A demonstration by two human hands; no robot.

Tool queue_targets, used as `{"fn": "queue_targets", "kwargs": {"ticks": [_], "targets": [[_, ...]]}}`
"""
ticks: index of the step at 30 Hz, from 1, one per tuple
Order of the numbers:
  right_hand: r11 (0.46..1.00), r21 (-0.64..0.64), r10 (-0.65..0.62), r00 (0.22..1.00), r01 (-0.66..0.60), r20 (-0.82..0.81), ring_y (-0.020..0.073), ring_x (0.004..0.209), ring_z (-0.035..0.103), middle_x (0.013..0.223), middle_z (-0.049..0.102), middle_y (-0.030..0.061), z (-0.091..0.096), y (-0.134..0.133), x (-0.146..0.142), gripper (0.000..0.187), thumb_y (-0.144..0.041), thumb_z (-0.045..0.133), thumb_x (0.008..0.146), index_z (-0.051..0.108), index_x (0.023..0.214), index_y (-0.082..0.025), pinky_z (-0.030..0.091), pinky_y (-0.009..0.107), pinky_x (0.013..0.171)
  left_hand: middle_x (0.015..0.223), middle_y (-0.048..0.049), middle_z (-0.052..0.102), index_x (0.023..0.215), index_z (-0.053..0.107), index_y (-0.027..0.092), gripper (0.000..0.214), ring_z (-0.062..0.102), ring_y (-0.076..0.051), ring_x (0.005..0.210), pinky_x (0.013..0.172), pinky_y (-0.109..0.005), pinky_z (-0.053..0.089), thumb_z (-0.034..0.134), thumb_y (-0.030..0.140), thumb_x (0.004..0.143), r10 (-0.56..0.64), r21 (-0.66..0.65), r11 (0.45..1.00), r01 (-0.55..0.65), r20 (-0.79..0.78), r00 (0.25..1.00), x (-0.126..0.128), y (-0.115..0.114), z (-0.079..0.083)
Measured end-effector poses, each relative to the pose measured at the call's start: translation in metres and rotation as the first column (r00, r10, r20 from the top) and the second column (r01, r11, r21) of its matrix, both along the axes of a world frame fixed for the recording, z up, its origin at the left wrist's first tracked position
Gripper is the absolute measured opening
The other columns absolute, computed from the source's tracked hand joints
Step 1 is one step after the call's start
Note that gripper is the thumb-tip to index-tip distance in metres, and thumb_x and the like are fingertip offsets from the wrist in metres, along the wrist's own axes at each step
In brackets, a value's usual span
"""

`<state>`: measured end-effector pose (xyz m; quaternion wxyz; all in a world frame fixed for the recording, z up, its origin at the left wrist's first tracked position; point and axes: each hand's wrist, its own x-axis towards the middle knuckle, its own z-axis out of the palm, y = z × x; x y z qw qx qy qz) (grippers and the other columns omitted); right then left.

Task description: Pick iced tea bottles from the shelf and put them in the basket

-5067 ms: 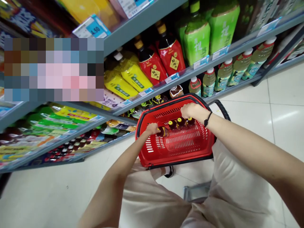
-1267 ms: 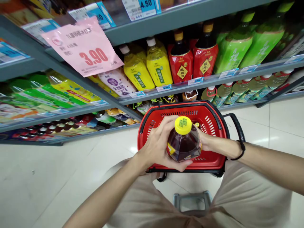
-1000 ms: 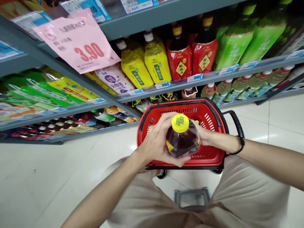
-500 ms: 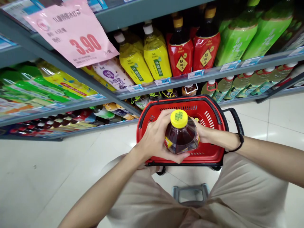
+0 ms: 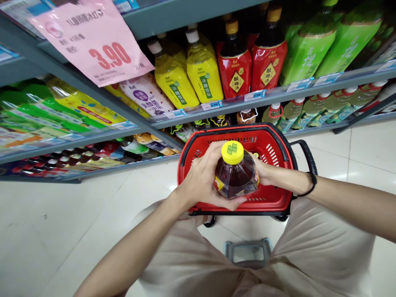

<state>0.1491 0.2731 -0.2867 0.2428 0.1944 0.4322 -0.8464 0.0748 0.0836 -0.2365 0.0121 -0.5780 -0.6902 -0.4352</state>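
A bottle of dark drink (image 5: 235, 179) with a yellow cap is held upright between my two hands, over the red shopping basket (image 5: 278, 200). My left hand (image 5: 207, 175) wraps round its left side, with the thumb along the near face. On the bottle's right side my right hand (image 5: 262, 169) grips it; the fingers are mostly hidden behind the bottle. Through the gap beside the cap, another small yellow item (image 5: 256, 155) shows in the basket, too covered to identify.
Ahead, shelves hold yellow bottles (image 5: 204, 74), red bottles (image 5: 235, 74) and green bottles (image 5: 309, 49). A pink price sign (image 5: 89, 45) hangs at upper left. The basket's black handle (image 5: 306, 156) sticks out to the right. A grey frame (image 5: 247, 251) lies between my legs on the tiled floor.
Almost nothing differs. The bottle and both hands stay over the basket, with only a very slight shift of the view.
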Motion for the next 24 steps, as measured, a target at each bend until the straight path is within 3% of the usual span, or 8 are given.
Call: {"fn": "queue_targets", "kwargs": {"ticks": [5,11,15,19,24], "targets": [[0.997,0.069,0.023,0.999,-0.026,0.033,0.0146,0.054,0.047,0.06,0.06,-0.0019,0.0034,-0.0005,0.0009,0.038,-0.054,0.061,0.098,0.059,0.078,-0.022,0.036,0.025,0.05,0.139,-0.0207,0.066,0.153,0.05,0.02,0.109,0.07,-0.042,0.125,0.099,-0.055,0.063,0.092,0.069,0.065,0.042,-0.008,0.999,-0.042,0.008,0.999,0.0032,0.0012,0.0009],[0.998,0.049,0.03,0.997,-0.033,0.068,0.0149,0.053,0.048,0.058,0.059,-0.0019,0.0074,-0.0018,-0.0005,0.037,-0.051,0.056,0.1,0.061,0.078,-0.022,0.04,0.024,0.05,0.139,-0.0195,0.065,0.153,0.049,0.02,0.112,0.069,-0.041,0.125,0.102,-0.056,0.061,0.094,0.067,0.061,0.051,-0.012,0.999,-0.051,-0.007,0.999,0.0048,0.0014,0.0015],[0.999,-0.019,0.05,0.998,-0.049,0.045,0.0153,0.054,0.05,0.057,0.059,-0.0012,0.0097,-0.0035,-0.002,0.042,-0.054,0.055,0.101,0.063,0.077,-0.02,0.05,0.027,0.056,0.14,-0.0197,0.065,0.152,0.049,0.02,0.111,0.069,-0.042,0.126,0.104,-0.057,0.06,0.093,0.069,0.062,0.07,-0.039,0.997,-0.07,-0.002,0.998,0.0065,0.001,0.0021],[0.998,0.009,0.067,0.998,-0.067,0.003,0.0171,0.059,0.057,0.064,0.067,0.0015,0.0067,-0.0037,-0.0018,0.046,-0.061,0.057,0.098,0.07,0.085,-0.019,0.048,0.026,0.055,0.139,-0.0198,0.066,0.151,0.05,0.019,0.11,0.07,-0.042,0.125,0.105,-0.058,0.06,0.092,0.07,0.063,0.087,-0.043,0.995,-0.087,-0.004,0.996,0.0073,0.0011,0.0021],[0.997,0.023,0.08,0.997,-0.08,-0.006,0.0175,0.057,0.056,0.066,0.069,0.0027,0.0039,-0.0037,-0.0018,0.051,-0.066,0.056,0.097,0.073,0.09,-0.018,0.048,0.028,0.054,0.139,-0.0199,0.066,0.151,0.048,0.019,0.113,0.071,-0.041,0.123,0.1,-0.055,0.062,0.09,0.075,0.062,0.088,-0.041,0.995,-0.09,-0.045,0.995,0.0068,0.0012,0.0011]]}}
